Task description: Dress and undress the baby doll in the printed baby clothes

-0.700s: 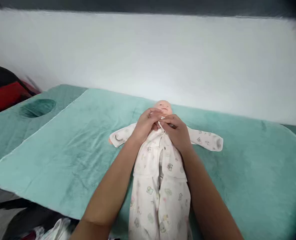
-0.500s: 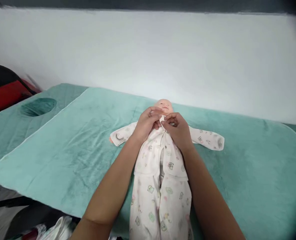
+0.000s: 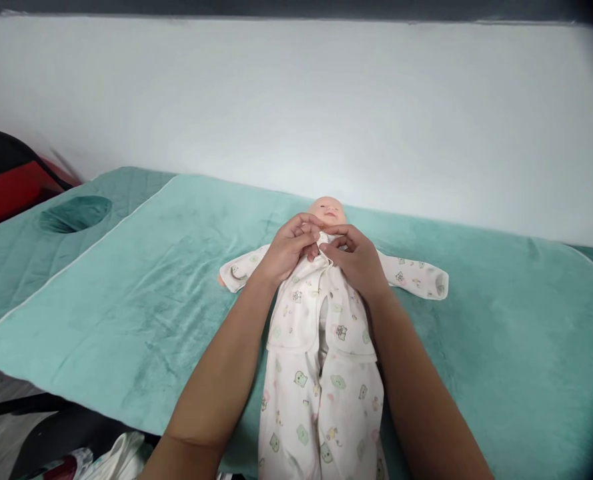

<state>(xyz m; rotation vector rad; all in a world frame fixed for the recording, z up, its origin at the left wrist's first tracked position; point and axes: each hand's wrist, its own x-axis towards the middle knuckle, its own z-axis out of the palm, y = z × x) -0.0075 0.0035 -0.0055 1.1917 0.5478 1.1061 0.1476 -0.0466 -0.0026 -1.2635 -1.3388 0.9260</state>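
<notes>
A baby doll (image 3: 327,208) lies on its back, its head toward the wall and its arms stretched out sideways. It wears a white baby jacket (image 3: 296,313) printed with small animals, and matching trousers (image 3: 301,407). Just under the doll's chin, my left hand (image 3: 296,245) pinches one side of the jacket's neckline. My right hand (image 3: 353,257) pinches the other side, its fingertips close to the left ones. Lower down, the jacket front parts in a narrow gap. The fastening between my fingers is too small to make out.
A green plush cover (image 3: 501,347) spreads over the bed, with a face hole (image 3: 76,213) at the left. Behind runs a white wall (image 3: 296,107). A red and black chair (image 3: 11,187) stands at far left. White cloth (image 3: 121,457) lies below the near edge.
Both hands stay at the neckline. The right fingers have shifted slightly toward the left hand, and the collar edge between them shows less.
</notes>
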